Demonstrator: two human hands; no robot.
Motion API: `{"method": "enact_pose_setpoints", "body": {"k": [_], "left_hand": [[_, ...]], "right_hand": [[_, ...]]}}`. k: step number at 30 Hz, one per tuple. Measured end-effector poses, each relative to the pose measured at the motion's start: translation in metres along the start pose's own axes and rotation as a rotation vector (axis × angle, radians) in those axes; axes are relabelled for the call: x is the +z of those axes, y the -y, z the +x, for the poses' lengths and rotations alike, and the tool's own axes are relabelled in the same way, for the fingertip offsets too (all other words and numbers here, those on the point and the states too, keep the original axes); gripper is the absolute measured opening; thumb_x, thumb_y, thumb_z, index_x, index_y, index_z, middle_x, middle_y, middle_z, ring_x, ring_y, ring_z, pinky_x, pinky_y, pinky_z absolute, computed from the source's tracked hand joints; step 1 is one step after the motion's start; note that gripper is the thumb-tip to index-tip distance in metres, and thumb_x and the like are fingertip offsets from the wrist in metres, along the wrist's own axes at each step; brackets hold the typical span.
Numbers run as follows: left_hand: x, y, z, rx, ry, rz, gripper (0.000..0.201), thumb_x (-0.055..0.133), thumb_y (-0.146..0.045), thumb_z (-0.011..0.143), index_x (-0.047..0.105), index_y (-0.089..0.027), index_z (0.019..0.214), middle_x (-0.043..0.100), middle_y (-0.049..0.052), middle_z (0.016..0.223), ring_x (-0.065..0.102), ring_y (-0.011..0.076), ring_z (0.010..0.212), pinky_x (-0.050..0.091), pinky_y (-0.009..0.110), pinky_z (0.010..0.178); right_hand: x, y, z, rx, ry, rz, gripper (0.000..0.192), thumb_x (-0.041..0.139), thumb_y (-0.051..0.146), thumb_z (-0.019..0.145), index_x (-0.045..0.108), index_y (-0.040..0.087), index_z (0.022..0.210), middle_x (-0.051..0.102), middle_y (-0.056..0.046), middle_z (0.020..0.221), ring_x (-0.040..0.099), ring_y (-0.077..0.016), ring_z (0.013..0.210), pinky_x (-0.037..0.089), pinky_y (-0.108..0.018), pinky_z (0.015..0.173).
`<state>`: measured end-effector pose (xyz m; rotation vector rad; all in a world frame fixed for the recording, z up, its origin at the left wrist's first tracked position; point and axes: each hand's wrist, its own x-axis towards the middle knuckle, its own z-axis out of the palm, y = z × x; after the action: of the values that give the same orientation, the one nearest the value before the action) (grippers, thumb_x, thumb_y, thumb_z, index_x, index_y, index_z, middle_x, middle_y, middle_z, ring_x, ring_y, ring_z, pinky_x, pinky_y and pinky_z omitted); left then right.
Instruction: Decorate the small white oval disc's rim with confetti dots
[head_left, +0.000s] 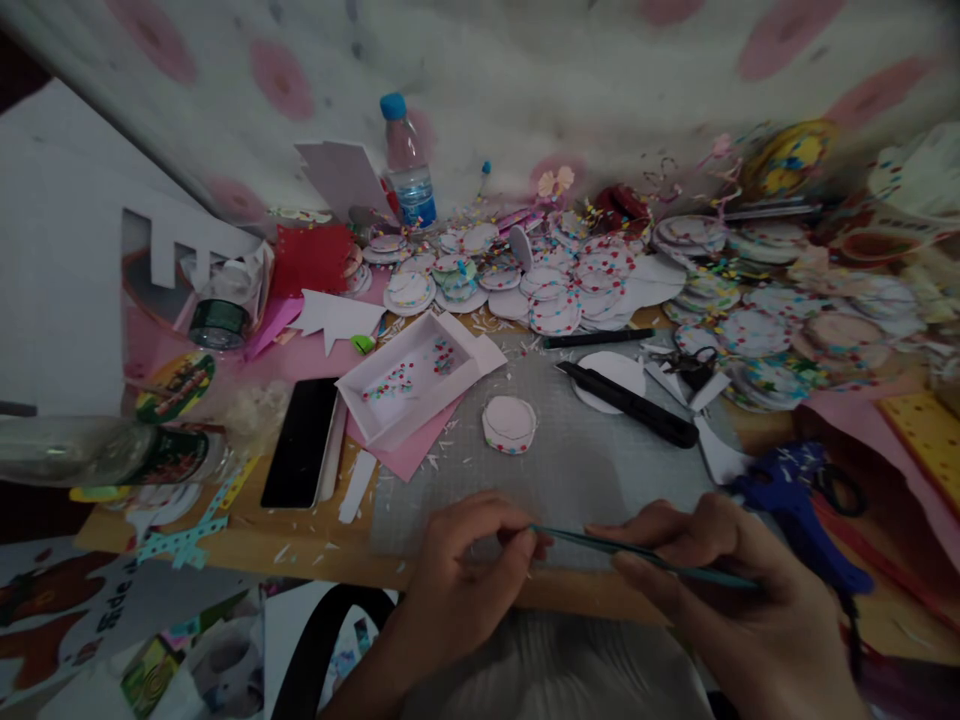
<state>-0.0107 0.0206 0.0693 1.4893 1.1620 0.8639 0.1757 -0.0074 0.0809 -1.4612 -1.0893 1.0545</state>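
Note:
My right hand (739, 575) is closed around a pair of teal tweezers (581, 541), which point left over the front edge of the table. At their tip, the thumb and index finger of my left hand (476, 560) are pinched together; whatever sits between them is too small to make out. Beyond the hands, a small white paper disc (509, 425) with a few coloured dots along its rim lies on the grey cutting mat (450, 490). Behind it to the left stands a shallow white paper box (401, 424) with scattered red, blue and green bits inside.
A black utility knife (634, 405) rests partly on a white paper circle. Piles of dotted paper discs (551, 285) line the back. At left are a phone (300, 440) and a lying bottle (105, 450); a blue glue gun (799, 500) lies at right. An upright bottle (410, 165) stands behind.

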Motion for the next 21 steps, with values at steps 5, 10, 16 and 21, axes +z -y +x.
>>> {"method": "enact_pose_setpoints", "body": {"k": [5, 10, 16, 21], "left_hand": [[0.002, 0.001, -0.006, 0.017, -0.019, 0.004, 0.017, 0.054, -0.014, 0.084, 0.063, -0.017, 0.070, 0.065, 0.001, 0.067, 0.060, 0.0128, 0.066, 0.045, 0.023, 0.064], [0.003, 0.003, -0.010, 0.019, -0.038, -0.021, 0.017, 0.055, -0.017, 0.085, 0.062, -0.017, 0.070, 0.064, 0.002, 0.067, 0.059, 0.0135, 0.065, 0.046, 0.025, 0.066], [0.004, 0.006, -0.013, 0.060, -0.083, -0.024, 0.015, 0.058, -0.017, 0.084, 0.062, -0.016, 0.069, 0.063, 0.002, 0.067, 0.058, 0.0134, 0.064, 0.046, 0.024, 0.064], [0.007, 0.006, -0.014, -0.002, -0.016, -0.103, 0.017, 0.055, -0.019, 0.087, 0.069, -0.016, 0.077, 0.067, 0.004, 0.071, 0.061, 0.0148, 0.070, 0.047, 0.025, 0.069]], "right_hand": [[0.003, 0.005, -0.003, 0.056, -0.041, 0.006, 0.033, 0.079, 0.030, 0.067, 0.046, 0.024, 0.062, 0.070, 0.002, 0.072, 0.065, -0.0164, 0.069, 0.051, -0.024, 0.059], [0.005, 0.006, -0.009, 0.063, -0.059, 0.014, 0.034, 0.078, 0.031, 0.067, 0.046, 0.024, 0.062, 0.070, 0.001, 0.072, 0.065, -0.0173, 0.069, 0.052, -0.026, 0.059], [0.003, -0.001, -0.008, -0.086, 0.001, -0.011, 0.030, 0.075, 0.024, 0.072, 0.045, 0.024, 0.065, 0.070, 0.000, 0.071, 0.067, -0.0170, 0.066, 0.053, -0.024, 0.053], [0.004, -0.008, -0.006, -0.387, -0.056, -0.146, 0.026, 0.067, 0.013, 0.078, 0.045, 0.025, 0.070, 0.072, 0.001, 0.075, 0.068, -0.0173, 0.066, 0.052, -0.027, 0.055]]}}
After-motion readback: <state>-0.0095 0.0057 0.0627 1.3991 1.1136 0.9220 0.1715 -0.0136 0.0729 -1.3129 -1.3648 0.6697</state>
